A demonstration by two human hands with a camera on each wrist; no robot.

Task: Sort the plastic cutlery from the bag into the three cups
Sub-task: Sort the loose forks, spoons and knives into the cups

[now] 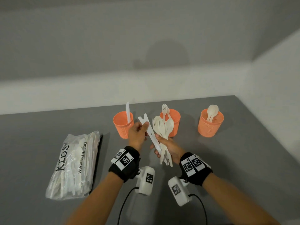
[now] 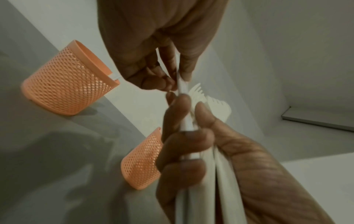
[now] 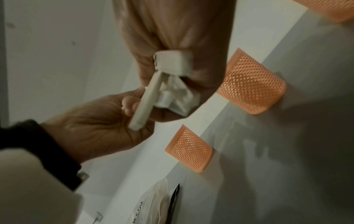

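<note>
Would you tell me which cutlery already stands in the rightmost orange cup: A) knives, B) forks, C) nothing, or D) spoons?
D: in the head view, rounded spoon bowls rise above the rim of the rightmost orange cup.

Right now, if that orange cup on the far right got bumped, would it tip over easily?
Probably fairly easily. The right cup has perforated mesh walls, so it likely weighs little, and it stands taller than it is wide. The spoons poke well above its rim, which may raise its balance point. Its flat base on the table should resist light nudges.
</note>
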